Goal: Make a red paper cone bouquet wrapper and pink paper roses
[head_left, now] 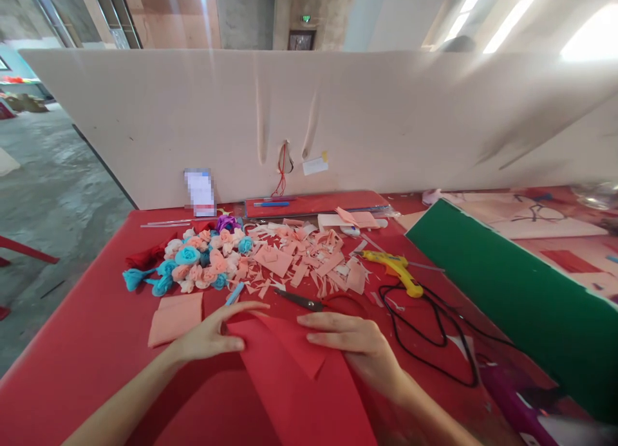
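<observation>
The left hand (217,333) and right hand (360,343) hold a folded red sheet (309,401) above a red table (111,317).
Set apart, both hands pinch the sheet: the left at its left edge, the right at its right, fingers over the folded flap (300,344). Scissors (313,304) lie just beyond, near pink scraps (273,259), paper roses (187,255) and a yellow glue gun (393,264).
</observation>
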Demonstrator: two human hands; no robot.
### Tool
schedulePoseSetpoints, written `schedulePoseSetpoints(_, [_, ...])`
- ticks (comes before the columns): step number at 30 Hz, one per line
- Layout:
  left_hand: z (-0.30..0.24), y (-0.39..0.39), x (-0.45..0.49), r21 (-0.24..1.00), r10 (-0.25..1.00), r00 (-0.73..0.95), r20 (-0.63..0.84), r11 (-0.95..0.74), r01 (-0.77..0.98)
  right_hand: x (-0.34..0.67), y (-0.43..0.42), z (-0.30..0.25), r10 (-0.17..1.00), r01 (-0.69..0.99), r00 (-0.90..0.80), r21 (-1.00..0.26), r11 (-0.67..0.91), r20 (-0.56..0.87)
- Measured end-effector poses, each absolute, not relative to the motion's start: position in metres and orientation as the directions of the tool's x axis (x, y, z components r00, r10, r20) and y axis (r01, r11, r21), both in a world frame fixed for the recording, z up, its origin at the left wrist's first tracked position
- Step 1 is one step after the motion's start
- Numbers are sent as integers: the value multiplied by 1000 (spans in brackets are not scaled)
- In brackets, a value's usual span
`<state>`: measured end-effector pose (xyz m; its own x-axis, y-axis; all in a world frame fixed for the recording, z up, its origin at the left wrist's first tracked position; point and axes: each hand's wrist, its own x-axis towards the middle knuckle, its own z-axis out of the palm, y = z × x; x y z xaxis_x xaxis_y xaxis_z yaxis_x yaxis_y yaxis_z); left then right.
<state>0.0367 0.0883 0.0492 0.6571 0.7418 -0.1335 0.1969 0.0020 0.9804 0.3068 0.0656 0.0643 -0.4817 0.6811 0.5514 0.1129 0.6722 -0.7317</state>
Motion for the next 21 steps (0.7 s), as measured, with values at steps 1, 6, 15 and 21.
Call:
schedulePoseSetpoints(1, [49, 86, 39, 982, 761, 630, -152, 46, 182, 307, 67, 64, 683, 106, -475, -734, 671, 555])
schedulePoseSetpoints(6, [44, 77, 51, 985, 839, 516, -171, 154, 76, 309, 72, 61, 710, 115, -449, -753, 648, 543])
schedulePoseSetpoints(15, [40, 70, 55, 977, 876, 433, -212, 187, 101, 310, 75, 59, 705, 136, -486, -752, 645, 517])
schedulePoseSetpoints(21, [50, 72, 57, 978, 854, 478, -207, 170, 120, 310, 75, 61, 772, 251, -494, -785, 566, 399])
